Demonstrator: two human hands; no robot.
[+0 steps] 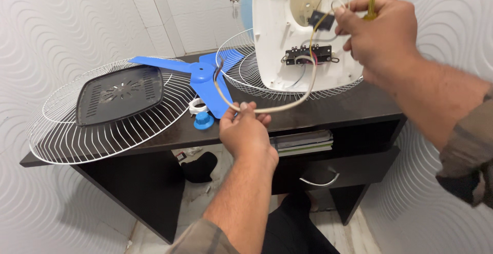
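The left hand (246, 131) pinches the cream sheathed power cord (303, 87) above the dark wooden desk (359, 108); the right hand (382, 36) grips the cord's upper loop (plus 1 yellow-handled screwdriver (371, 7)) beside the white plastic fan housing (287, 38). Best feed gently, sparing the terminal wires.

2 wire fan guards (154, 125) (241, 74), 1 blue 3-blade propeller (203, 74), 1 dark back cover (120, 94), 1 white housing (303, 28), 2 small nuts (1 blue (204, 121), 1 white (196, 106)), 1 desk (354, 105).
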